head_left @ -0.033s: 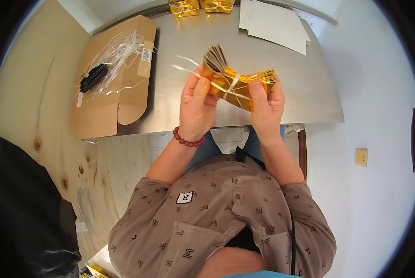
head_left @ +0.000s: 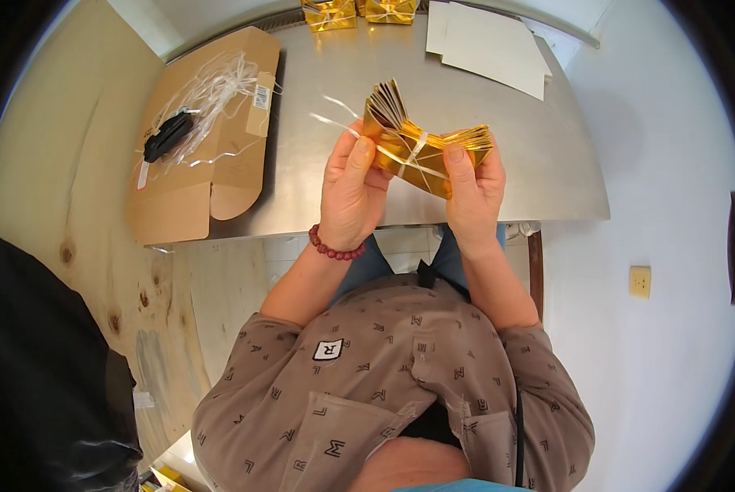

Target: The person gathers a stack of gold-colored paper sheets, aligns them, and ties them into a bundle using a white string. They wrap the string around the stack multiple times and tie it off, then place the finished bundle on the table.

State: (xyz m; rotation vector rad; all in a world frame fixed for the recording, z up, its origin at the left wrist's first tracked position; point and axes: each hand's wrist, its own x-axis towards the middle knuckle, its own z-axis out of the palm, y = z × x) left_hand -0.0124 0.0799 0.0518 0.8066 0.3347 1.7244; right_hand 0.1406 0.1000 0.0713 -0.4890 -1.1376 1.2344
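Both of my hands hold up a bundle of gold foil sheets (head_left: pixel 416 170) over the near part of the metal table. White ribbon (head_left: pixel 417 148) crosses it and cinches its middle, so the layered edges fan out at both ends. With thumb and fingers, my left hand (head_left: pixel 352 176) is closed on the bundle's left end. Two loose ribbon tails stick out past that thumb to the upper left. My right hand (head_left: pixel 475 184) pinches the right end, thumb on the near face. The fingers behind the bundle are partly hidden.
A flattened cardboard box (head_left: pixel 240 176) lies on the left of the metal table (head_left: pixel 539 172), bearing a tangle of white ribbon (head_left: pixel 224 78) and a black object (head_left: pixel 169 137). Tied gold bundles (head_left: pixel 329 16) stand at the far edge. White sheets (head_left: pixel 490 51) lie at the far right.
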